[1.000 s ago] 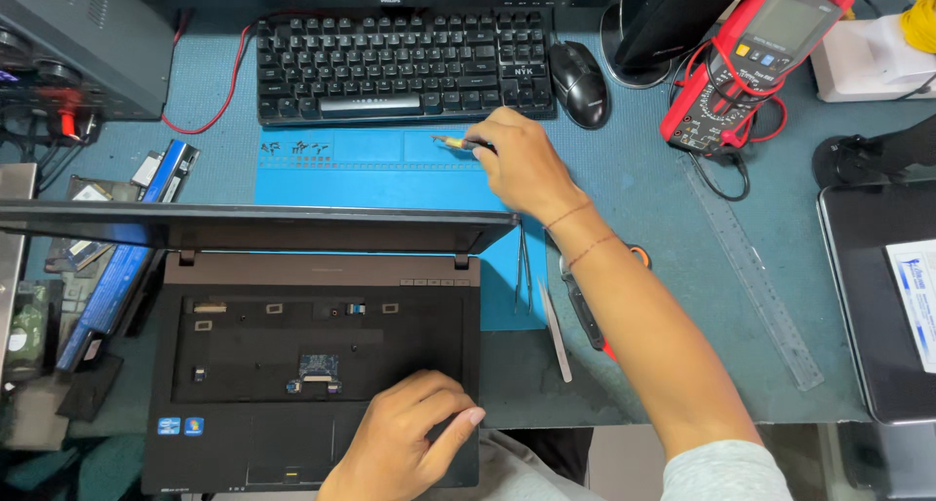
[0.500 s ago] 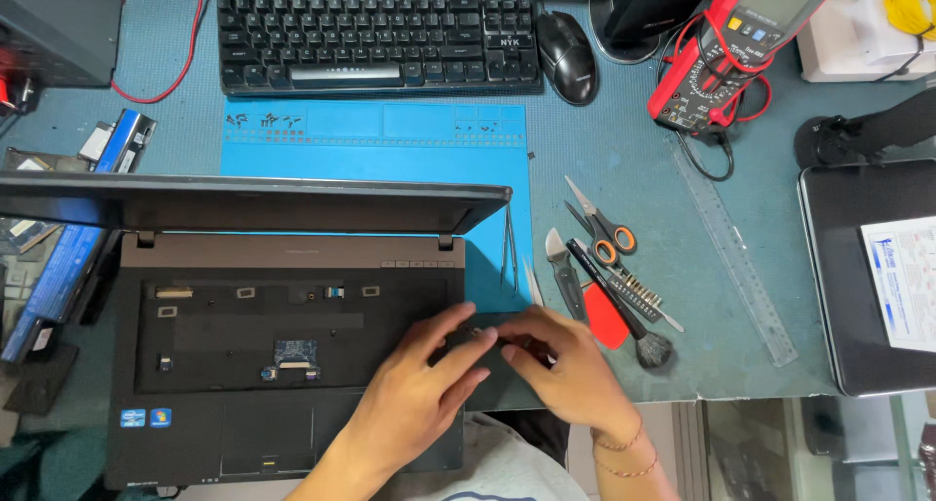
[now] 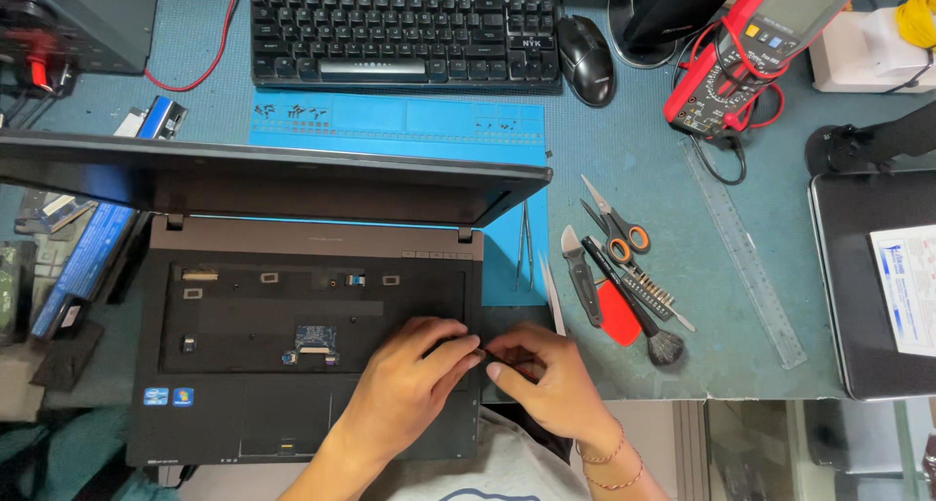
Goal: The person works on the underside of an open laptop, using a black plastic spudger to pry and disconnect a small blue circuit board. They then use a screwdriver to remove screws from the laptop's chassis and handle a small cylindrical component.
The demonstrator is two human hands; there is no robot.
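An open black laptop (image 3: 195,404) with its keyboard removed lies in front of me, its bare tray showing a small circuit board (image 3: 314,343). My left hand (image 3: 409,384) rests on the laptop's right front part, fingers pinched near the right edge. My right hand (image 3: 546,374) meets it there, fingertips together on something small and dark that I cannot make out. Both hands touch at the laptop's right side.
A blue work mat (image 3: 409,121) with tiny screws lies behind the laptop lid. Tweezers (image 3: 525,248), scissors (image 3: 614,223), a brush (image 3: 653,335), a clear ruler (image 3: 746,257) and a red multimeter (image 3: 751,53) lie to the right. A keyboard (image 3: 400,28) and mouse (image 3: 587,60) sit at the back.
My right hand came back from the blue mat to the laptop's right front edge and joined the left hand. The camera view shifted slightly.
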